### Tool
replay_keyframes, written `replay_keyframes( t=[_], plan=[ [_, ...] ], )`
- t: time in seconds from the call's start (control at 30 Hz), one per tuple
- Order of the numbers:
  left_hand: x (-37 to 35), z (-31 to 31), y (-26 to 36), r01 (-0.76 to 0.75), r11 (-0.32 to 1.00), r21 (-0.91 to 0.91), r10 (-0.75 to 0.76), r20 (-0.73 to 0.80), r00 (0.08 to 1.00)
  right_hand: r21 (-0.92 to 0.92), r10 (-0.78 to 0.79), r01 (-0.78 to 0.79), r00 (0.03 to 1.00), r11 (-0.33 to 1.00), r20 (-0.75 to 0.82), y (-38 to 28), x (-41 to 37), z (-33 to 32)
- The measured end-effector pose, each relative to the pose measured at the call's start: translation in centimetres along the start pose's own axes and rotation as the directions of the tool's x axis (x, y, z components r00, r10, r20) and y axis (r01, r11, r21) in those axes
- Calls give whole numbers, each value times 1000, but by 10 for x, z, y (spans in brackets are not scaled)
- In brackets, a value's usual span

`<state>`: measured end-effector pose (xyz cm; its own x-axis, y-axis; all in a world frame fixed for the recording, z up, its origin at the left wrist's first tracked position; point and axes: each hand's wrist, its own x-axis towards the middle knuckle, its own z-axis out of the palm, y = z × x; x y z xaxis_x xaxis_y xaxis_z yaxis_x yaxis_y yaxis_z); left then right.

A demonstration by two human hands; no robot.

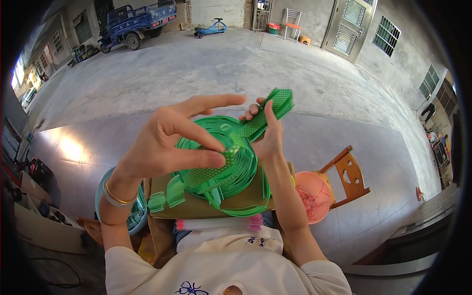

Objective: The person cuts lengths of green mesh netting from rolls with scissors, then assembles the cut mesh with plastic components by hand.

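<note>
Our left hand [160,140] pinches a strip [229,158], other fingers loose; our right hand [269,140] curls around a stack [281,101]. Below them the coil [243,177] sits on the board [189,211], loops [246,212] reaching its near edge; open floor [211,64] spreads beyond.

Concrete floor [206,73]: blue truck [140,20] at eleven o'clock, chair [292,26] at one, barred window [386,36] in grey wall [407,61] at two, glare [73,149] at nine.

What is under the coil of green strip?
A flat olive-brown surface shows beside the coil, which appears to rest on it. The part directly beneath is covered by the coil, so whatever lies there cannot be seen.
</note>
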<state>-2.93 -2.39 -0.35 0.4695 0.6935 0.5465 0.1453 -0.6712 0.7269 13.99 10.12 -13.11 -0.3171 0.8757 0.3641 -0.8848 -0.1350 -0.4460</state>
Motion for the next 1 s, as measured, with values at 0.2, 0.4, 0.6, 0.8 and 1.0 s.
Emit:
replay_keyframes(
  t=[0.2, 0.4, 0.6, 0.8, 1.0],
  plan=[
    [39, 13, -31, 156, 985, -77, -164, -112, 980, -49, 167, -164, 982, 985, 85, 31, -15, 28],
    [50, 15, -64, 169, 976, 136, -119, -316, 941, 37, 244, -254, 952, 966, 183, 36, -25, 50],
    [45, 15, -53, 330, 937, -113, -349, -335, 876, -8, 279, -294, 896, 956, 344, 28, -27, 56],
    [41, 14, -56, 399, 903, -161, -429, -289, 855, -237, 394, -345, 896, 908, 206, 18, -30, 57],
    [10, 32, -82, 293, 716, -634, -462, -115, 879, 79, 234, -246, 962, 966, 139, -17, -14, 47]
  ],
)
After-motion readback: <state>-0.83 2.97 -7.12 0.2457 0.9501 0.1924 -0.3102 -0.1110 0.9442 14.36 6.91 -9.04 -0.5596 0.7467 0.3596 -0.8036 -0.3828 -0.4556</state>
